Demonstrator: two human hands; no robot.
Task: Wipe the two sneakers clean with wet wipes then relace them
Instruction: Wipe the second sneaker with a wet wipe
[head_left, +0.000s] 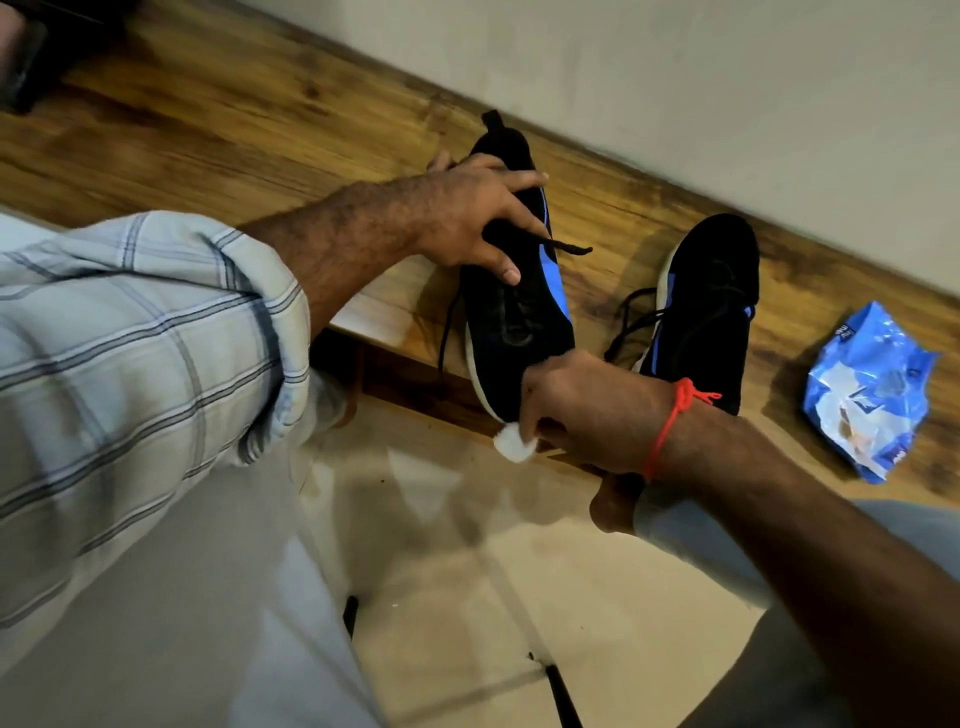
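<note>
sneakers first: the near sneaker (511, 306) lies on the wooden table (208, 135), toe poking over the edge toward me, with my left hand (467, 218) spread over its collar, fingers (511, 274) loosely splayed to pin it. it looks light, soft-topped, rubber-stiff at the sole (so hold by the heel). my right hand (576, 410) pinches a balled wet wipe (513, 442) at the toe. second sneaker (704, 312) sits at three o'clock, wipes packet (867, 395) beyond; pale wall (675, 78) at twelve, tiled floor (467, 571) below.
</note>
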